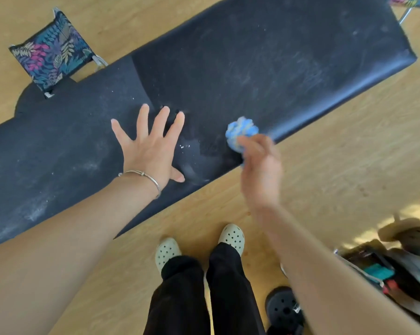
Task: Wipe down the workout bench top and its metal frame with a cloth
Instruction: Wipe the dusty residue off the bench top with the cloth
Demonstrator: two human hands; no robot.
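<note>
Across the frame, from lower left to upper right, runs the long black bench top (276, 56), filmed from above by a person standing at its near edge. Their left hand (151, 151) lies flat on the padding about halfway along, fingers spread wide. Just to its right, the right hand (259, 165), blurred, pinches a balled blue-and-white cloth (241, 132) against the padding close to the near edge. Pale dusty streaks cover the padding up and to the right of the cloth, and more lie far left, beyond the left forearm. The right hand is likely best placed to sweep along the length towards the upper right. No metal frame shows beneath the padding.
</note>
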